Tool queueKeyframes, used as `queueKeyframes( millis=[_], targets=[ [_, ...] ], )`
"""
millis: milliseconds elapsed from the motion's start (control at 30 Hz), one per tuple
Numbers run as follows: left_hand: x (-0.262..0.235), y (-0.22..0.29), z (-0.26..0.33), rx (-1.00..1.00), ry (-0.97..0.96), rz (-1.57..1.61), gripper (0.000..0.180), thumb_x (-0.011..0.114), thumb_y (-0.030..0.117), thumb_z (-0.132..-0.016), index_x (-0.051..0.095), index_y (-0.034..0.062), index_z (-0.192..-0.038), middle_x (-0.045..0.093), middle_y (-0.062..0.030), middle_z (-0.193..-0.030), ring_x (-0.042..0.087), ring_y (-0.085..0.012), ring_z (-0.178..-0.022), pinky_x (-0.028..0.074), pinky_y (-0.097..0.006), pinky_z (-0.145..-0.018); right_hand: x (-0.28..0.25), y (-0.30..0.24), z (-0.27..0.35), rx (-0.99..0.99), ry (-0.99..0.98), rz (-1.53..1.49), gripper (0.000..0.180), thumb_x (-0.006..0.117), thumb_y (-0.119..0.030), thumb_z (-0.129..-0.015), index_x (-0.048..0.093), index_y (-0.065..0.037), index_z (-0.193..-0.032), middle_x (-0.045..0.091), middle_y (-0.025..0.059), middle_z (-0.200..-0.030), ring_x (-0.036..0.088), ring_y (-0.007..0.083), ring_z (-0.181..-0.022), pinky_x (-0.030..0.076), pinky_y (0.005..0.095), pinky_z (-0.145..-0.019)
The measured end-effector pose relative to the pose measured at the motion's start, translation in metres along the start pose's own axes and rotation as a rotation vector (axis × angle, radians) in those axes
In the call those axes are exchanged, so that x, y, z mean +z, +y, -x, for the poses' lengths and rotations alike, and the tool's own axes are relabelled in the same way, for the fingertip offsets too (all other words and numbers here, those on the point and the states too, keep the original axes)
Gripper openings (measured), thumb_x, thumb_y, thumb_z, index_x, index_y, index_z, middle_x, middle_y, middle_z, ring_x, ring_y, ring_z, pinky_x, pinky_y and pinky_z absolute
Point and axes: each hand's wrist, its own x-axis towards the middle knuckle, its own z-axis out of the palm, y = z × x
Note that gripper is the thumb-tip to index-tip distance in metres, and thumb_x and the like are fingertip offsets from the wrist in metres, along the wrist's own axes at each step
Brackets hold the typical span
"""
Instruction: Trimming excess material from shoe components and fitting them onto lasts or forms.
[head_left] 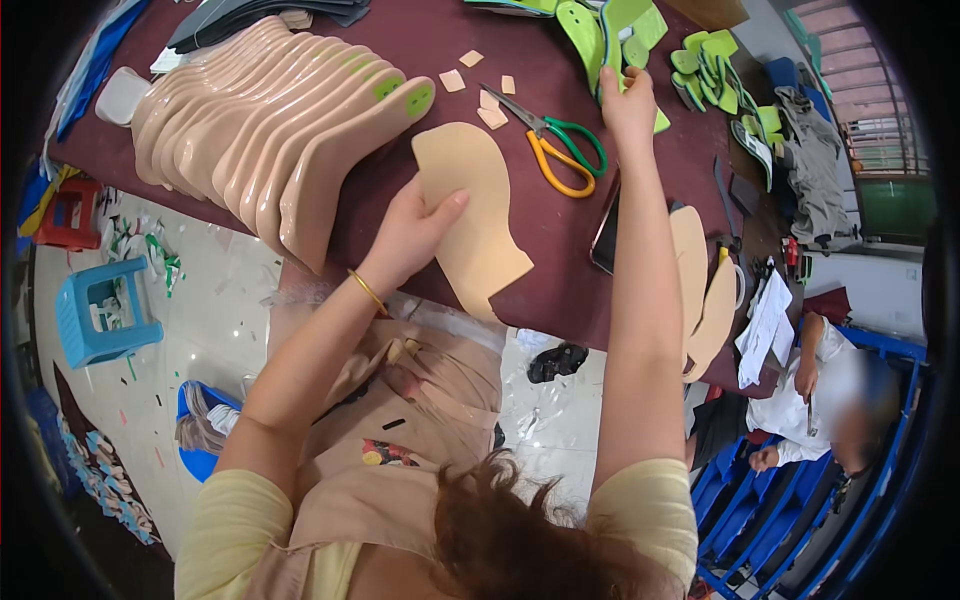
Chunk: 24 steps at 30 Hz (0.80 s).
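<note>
My left hand (412, 236) grips a flat tan cut sheet (474, 182) with one curved and one notched edge, thumb on top. My right hand (630, 108) stretches to the far side of the table, its fingers closed on the edge of a bright green insole (583, 32) in a loose heap. Between the hands lie scissors (562, 150) with green and orange handles, blades partly spread. Several small tan scraps (453, 80) are scattered beyond them. Left of the sheet, a long row of glossy tan insoles (325, 165) leans together, green patches on some near ends.
More green pieces (708, 65) sit at the far right of the dark red table (560, 245). A phone-like dark object (605, 235) and tan curved pieces (712, 315) lie by my right forearm. A blue stool (108, 312) stands on the left floor. Another person (815, 400) is at the right.
</note>
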Motion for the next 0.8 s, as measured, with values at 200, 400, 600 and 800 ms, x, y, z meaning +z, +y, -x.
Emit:
queueKeyframes(
  millis=[200,400,600,800],
  targets=[
    [-0.005,0.005,0.001,0.286,0.136,-0.442,0.058,0.061,0.015,-0.084,0.034,-0.002,-0.132,0.058,-0.021,-0.113,0.059,-0.032,-0.104,0.046,-0.034,-0.085,0.029,0.002,-0.027,0.234,-0.024,0.236,0.061,0.063,-0.049,-0.076,0.05,-0.011,-0.122,0.048,0.0156,-0.126,0.037,0.037,-0.121,0.034,0.0548,-0.093],
    [-0.001,0.002,-0.001,0.332,0.19,-0.564,0.057,0.059,0.013,-0.085,0.032,-0.0036,-0.132,0.057,-0.0209,-0.115,0.059,-0.0326,-0.103,0.046,-0.035,-0.086,-0.017,0.044,-0.059,0.096,0.414,0.404,0.036,0.062,-0.032,-0.073,0.061,-0.011,-0.102,0.051,0.0166,-0.114,0.044,0.0381,-0.106,0.04,0.0518,-0.086],
    [0.003,0.008,-0.003,0.273,0.145,-0.513,0.055,0.058,0.011,-0.085,0.033,-0.0018,-0.132,0.056,-0.0205,-0.116,0.059,-0.0322,-0.103,0.046,-0.034,-0.086,-0.054,0.109,-0.089,0.0,0.034,0.786,0.039,0.067,-0.03,-0.074,0.061,-0.013,-0.109,0.056,0.017,-0.111,0.054,0.0391,-0.102,0.044,0.0518,-0.082],
    [0.0,0.006,-0.005,0.406,0.181,-0.557,0.062,0.059,0.01,-0.084,0.027,-0.0009,-0.136,0.052,-0.0218,-0.121,0.056,-0.0318,-0.108,0.044,-0.035,-0.089,-0.114,0.097,-0.103,0.621,0.41,-0.339,0.025,0.059,-0.017,-0.084,0.059,0.002,-0.099,0.063,0.0179,-0.085,0.065,0.0289,-0.081,0.056,0.0395,-0.067]
  ],
)
